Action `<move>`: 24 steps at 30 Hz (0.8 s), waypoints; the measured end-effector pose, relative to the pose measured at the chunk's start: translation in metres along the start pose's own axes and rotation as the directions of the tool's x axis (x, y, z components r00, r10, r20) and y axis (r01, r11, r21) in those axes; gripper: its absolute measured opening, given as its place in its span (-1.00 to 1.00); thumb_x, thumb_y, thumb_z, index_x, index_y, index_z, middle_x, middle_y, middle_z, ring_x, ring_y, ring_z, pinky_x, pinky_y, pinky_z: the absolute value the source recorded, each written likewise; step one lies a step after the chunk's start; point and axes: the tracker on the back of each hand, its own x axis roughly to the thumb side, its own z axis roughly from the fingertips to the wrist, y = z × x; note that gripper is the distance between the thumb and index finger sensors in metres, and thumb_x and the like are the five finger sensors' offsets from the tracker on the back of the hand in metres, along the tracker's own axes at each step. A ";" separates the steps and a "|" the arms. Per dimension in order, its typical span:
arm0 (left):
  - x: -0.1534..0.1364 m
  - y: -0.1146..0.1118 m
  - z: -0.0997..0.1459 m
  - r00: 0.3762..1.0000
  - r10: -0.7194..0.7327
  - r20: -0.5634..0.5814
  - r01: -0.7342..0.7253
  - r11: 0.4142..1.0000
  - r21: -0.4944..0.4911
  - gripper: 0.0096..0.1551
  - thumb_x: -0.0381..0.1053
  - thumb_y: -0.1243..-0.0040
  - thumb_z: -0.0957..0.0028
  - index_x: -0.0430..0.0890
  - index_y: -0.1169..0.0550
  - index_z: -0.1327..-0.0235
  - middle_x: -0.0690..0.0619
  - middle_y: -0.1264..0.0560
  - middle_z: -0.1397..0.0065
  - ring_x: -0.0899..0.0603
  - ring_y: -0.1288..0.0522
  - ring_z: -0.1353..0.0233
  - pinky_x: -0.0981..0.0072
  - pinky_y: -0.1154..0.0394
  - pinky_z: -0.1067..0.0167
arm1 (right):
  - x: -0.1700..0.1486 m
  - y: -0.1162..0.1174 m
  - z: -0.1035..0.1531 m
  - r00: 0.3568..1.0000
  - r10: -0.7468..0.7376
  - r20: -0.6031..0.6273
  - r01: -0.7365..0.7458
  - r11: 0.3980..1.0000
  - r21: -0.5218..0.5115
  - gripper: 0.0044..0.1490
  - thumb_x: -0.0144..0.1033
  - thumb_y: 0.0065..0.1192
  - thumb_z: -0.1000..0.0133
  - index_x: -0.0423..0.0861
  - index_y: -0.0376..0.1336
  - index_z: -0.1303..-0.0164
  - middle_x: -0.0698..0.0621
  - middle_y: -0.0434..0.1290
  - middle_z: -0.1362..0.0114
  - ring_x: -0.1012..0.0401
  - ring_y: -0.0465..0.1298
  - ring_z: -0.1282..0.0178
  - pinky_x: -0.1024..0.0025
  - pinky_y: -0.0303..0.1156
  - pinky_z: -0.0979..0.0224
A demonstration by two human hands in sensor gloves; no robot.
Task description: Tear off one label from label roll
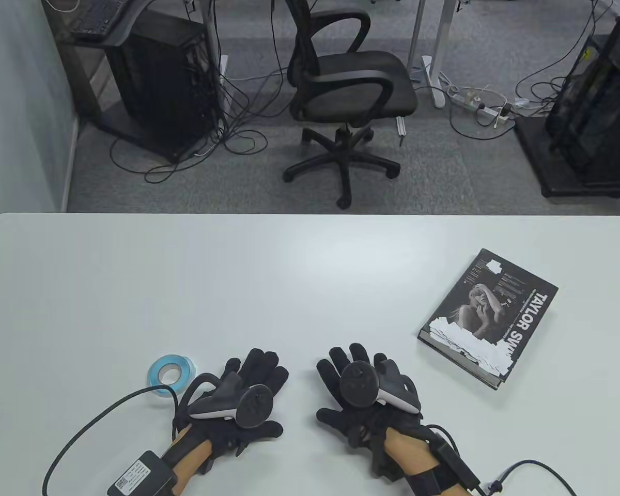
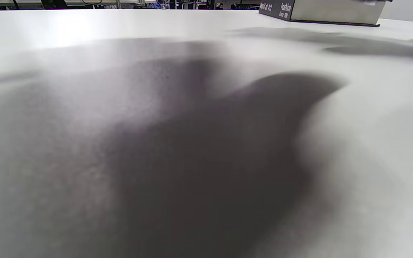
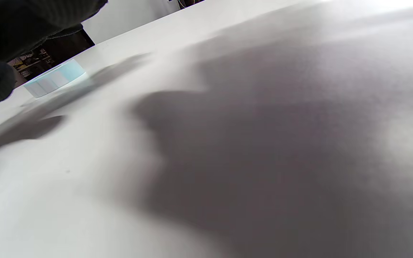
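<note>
The label roll (image 1: 169, 373), light blue with white labels, lies flat on the white table (image 1: 289, 268) near the front left. It also shows in the right wrist view (image 3: 56, 78). My left hand (image 1: 256, 371) rests flat on the table just right of the roll, fingers stretched out, holding nothing. My right hand (image 1: 354, 364) rests flat beside it, fingers spread, also empty. Neither hand touches the roll. The left wrist view shows only the table top (image 2: 156, 107) in shadow and no fingers.
A dark book (image 1: 488, 318) with several white labels stuck along its near edge lies at the right of the table; its spine shows in the left wrist view (image 2: 321, 10). An office chair (image 1: 349, 88) stands beyond the far edge. Cables trail from both wrists.
</note>
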 end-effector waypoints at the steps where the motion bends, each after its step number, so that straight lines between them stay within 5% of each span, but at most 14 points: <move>1: 0.001 0.001 0.001 1.000 -0.003 -0.001 0.003 1.000 0.003 0.19 0.54 0.20 0.13 -0.01 0.37 -0.47 -0.10 0.49 -0.58 -0.32 0.43 -0.62 -0.36 0.26 -0.41 | 0.001 0.000 0.000 1.000 0.001 0.001 -0.001 1.000 0.002 0.06 0.31 0.06 0.04 0.26 -0.37 -0.46 0.09 -0.49 -0.63 -0.06 -0.55 -0.61 -0.27 -0.62 -0.44; 11: 0.000 0.004 0.004 1.000 -0.013 -0.003 0.013 1.000 0.021 0.19 0.53 0.20 0.13 -0.01 0.37 -0.47 -0.10 0.50 -0.58 -0.32 0.43 -0.62 -0.36 0.26 -0.41 | -0.017 -0.014 0.004 0.998 -0.050 -0.044 0.047 0.998 -0.051 0.06 0.31 0.07 0.04 0.26 -0.36 -0.47 0.09 -0.48 -0.63 -0.06 -0.54 -0.62 -0.27 -0.63 -0.44; 24: 0.002 0.006 0.005 1.000 -0.007 0.008 0.007 0.999 0.034 0.19 0.53 0.20 0.13 -0.01 0.37 -0.46 -0.10 0.50 -0.58 -0.31 0.44 -0.62 -0.36 0.27 -0.41 | -0.127 -0.061 0.032 0.893 -0.310 -0.325 0.216 0.931 -0.295 0.06 0.31 0.07 0.03 0.26 -0.38 -0.47 0.08 -0.50 -0.64 -0.07 -0.57 -0.61 -0.28 -0.66 -0.41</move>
